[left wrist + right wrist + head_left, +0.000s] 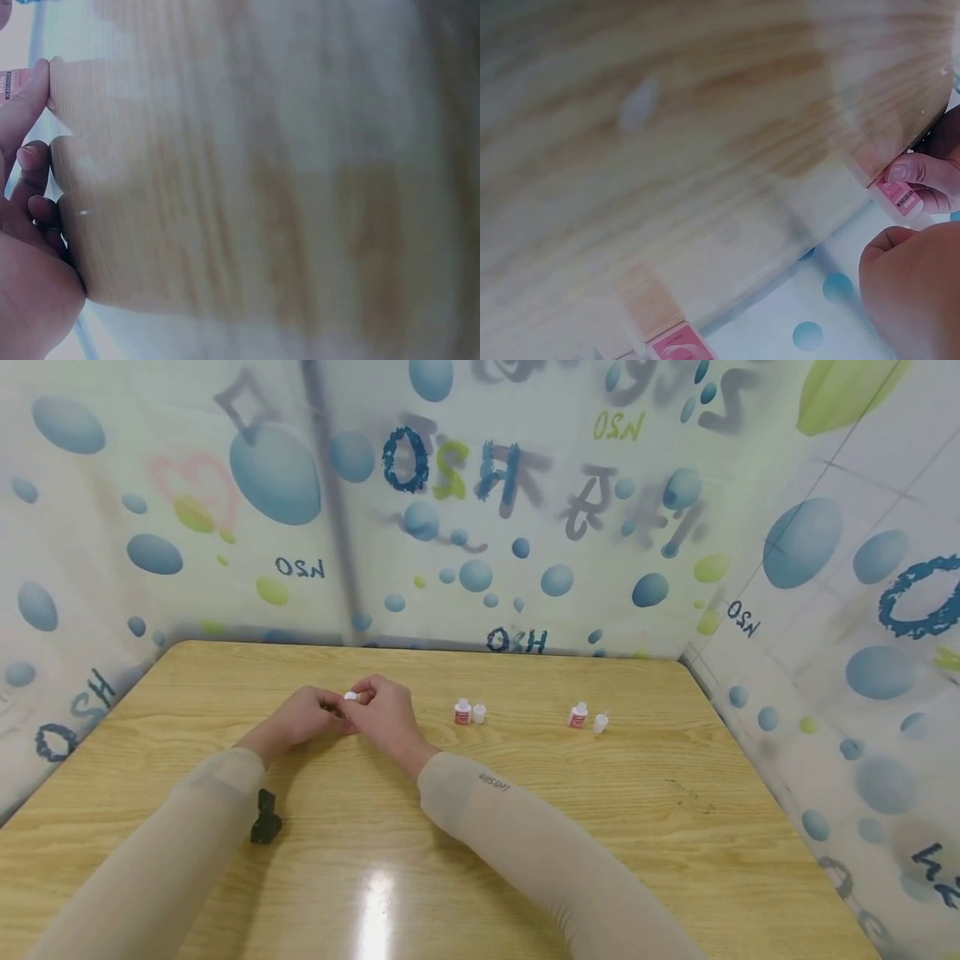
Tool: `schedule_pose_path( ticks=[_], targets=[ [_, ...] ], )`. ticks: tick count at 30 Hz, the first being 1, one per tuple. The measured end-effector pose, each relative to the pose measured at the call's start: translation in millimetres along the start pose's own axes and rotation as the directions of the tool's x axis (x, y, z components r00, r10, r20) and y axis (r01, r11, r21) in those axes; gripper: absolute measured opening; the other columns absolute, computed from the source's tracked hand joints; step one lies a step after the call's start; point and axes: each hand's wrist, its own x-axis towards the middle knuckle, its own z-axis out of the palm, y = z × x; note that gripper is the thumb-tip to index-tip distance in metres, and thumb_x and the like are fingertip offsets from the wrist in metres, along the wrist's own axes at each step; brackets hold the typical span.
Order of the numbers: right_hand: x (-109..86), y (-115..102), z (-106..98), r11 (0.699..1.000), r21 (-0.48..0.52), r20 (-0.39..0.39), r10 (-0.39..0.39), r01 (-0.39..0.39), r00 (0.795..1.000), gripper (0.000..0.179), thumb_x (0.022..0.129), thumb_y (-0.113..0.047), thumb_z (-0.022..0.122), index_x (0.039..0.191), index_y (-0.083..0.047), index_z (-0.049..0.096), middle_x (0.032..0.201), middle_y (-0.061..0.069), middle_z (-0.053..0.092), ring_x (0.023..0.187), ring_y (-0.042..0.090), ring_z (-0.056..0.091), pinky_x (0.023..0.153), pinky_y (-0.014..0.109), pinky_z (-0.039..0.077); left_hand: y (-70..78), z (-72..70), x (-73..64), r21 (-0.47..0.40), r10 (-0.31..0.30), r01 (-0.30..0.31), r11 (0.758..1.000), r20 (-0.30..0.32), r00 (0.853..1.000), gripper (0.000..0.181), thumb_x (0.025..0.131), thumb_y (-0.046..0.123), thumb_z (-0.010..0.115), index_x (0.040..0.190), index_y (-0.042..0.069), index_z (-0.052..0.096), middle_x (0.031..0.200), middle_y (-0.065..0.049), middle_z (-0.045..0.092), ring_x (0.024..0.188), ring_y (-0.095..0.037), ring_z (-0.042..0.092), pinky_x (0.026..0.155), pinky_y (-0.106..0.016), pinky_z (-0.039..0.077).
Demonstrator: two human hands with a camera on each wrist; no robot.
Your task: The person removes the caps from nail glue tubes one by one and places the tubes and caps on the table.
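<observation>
At the left of the table, my left hand (302, 720) grips a small white bottle (901, 199) with a pink label, which stands on the tabletop. My right hand (386, 714) reaches in from the right, its fingers curled around the white top (350, 696) of the same bottle. Most of the bottle is hidden behind the fingers in the head view. In the right wrist view, the left thumb presses the label side while the right hand covers the upper end. Only a strip of the pink label shows at the edge of the left wrist view.
Right of the hands stands a similar bottle (462, 712) beside a small white cap (479, 714). Farther right are another bottle (577, 716) and a white cap (601, 723). A black object (266, 818) lies near the left forearm. A patterned curtain (465, 527) hangs behind the wooden table (637, 827).
</observation>
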Motion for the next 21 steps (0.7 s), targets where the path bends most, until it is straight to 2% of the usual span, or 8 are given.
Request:
schedule_pose_path(
  ticks=[5,10,13,21],
  targets=[
    [0.3,2.7,-1.1,1.0,0.005,0.0,-0.023,0.023,1.0,0.021,0.096,-0.029,0.081,0.107,-0.013,0.074,0.083,-0.003,0.064,0.07,0.006,0.055,0.062,0.018,0.048,0.0,0.6,0.7,0.003,0.0,0.0,1.0,-0.01,1.0,0.038,0.096,0.03,0.078,0.126,0.006,0.077,0.128,-0.015,0.075,0.118,-0.03,0.06,0.105,-0.047,0.045],
    [4.4,3.2,-6.5,1.0,0.013,-0.054,-0.004,0.005,0.999,0.018,0.095,-0.025,0.082,0.104,-0.012,0.074,0.082,-0.003,0.061,0.071,0.007,0.053,0.064,0.019,0.045,7.1,1.5,7.7,0.005,0.032,-0.032,0.999,-0.035,0.999,0.029,0.095,0.03,0.079,0.113,0.008,0.08,0.107,-0.006,0.078,0.103,-0.024,0.061,0.095,-0.037,0.044],
    [5.1,3.3,-7.7,1.0,0.001,-0.061,0.022,-0.022,0.998,0.019,0.095,-0.025,0.083,0.104,-0.011,0.074,0.082,-0.003,0.06,0.072,0.008,0.052,0.064,0.02,0.044,8.3,2.7,9.4,0.005,0.054,-0.054,0.999,-0.029,0.998,0.024,0.095,0.026,0.079,0.109,0.007,0.081,0.099,-0.002,0.077,0.097,-0.021,0.06,0.091,-0.034,0.045],
    [4.1,-0.6,4.1,0.999,-0.033,-0.027,0.013,-0.014,1.0,0.015,0.097,-0.021,0.08,0.106,-0.01,0.076,0.08,-0.006,0.058,0.073,0.008,0.052,0.064,0.02,0.043,-3.1,1.1,0.5,-0.009,0.026,-0.026,1.0,-0.044,0.999,0.023,0.094,0.021,0.078,0.111,0.005,0.08,0.099,-0.002,0.078,0.098,-0.02,0.06,0.092,-0.034,0.046]
  ],
)
